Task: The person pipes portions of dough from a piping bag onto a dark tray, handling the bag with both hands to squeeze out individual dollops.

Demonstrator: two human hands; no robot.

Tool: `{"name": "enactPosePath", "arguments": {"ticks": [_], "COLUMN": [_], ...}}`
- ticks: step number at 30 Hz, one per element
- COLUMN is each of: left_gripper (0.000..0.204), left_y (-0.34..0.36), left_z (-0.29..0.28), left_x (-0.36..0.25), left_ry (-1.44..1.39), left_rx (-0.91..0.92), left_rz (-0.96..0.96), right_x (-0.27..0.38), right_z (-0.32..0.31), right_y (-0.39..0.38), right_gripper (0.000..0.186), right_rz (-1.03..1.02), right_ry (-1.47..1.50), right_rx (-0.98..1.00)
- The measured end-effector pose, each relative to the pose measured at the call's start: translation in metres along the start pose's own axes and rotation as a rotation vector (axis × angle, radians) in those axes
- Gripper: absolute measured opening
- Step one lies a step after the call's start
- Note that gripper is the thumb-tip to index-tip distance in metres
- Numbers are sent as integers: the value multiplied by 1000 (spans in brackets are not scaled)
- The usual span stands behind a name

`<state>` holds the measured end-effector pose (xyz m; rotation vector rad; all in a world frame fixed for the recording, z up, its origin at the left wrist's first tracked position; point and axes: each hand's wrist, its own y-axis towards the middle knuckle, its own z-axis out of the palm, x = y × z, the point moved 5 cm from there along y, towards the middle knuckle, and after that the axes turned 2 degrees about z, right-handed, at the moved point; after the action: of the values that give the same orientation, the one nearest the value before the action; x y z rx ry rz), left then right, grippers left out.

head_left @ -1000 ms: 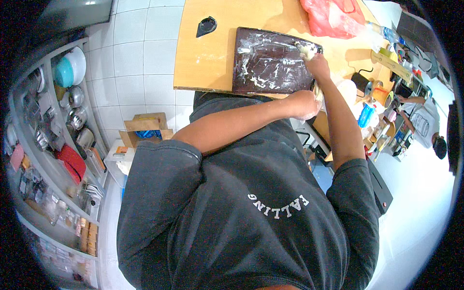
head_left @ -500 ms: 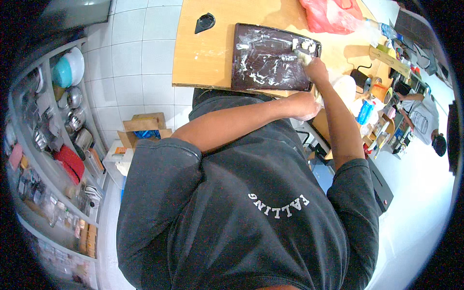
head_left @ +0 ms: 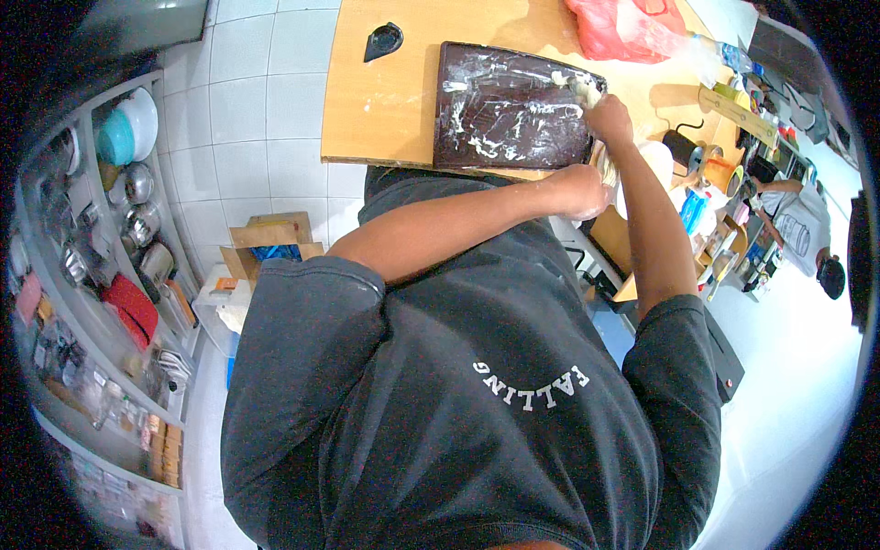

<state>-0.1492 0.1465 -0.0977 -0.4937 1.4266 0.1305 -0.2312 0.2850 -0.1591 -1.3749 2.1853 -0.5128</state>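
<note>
On the yellow table [head_left: 367,128] lies the dark tray [head_left: 541,154], smeared with white paste [head_left: 479,145]. Near its closest right corner is my left hand [head_left: 582,191], fingers curled; what they hold, I cannot tell. My right hand [head_left: 610,121] grips a pale thing [head_left: 588,91] at the tray's right edge

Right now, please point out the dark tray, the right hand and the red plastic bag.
Dark tray [head_left: 561,148]: head view, bare patch near its lower right corner.
Right hand [head_left: 610,121]: head view, back of the hand.
Red plastic bag [head_left: 631,29]: head view, middle of its side.
</note>
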Motion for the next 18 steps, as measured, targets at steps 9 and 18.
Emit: {"name": "enactPosePath", "arguments": {"ticks": [9, 18], "left_gripper": [49, 50], "left_y": [10, -3], "left_z": [1, -1], "left_x": [6, -1], "left_ry": [28, 51], "left_rx": [-55, -27], "left_rz": [119, 58], "right_x": [-2, 18], "right_z": [4, 2], "right_y": [23, 1], "right_gripper": [50, 48], "right_rz": [-4, -97], "right_ry": [18, -57], "right_rx": [-43, 31]}}
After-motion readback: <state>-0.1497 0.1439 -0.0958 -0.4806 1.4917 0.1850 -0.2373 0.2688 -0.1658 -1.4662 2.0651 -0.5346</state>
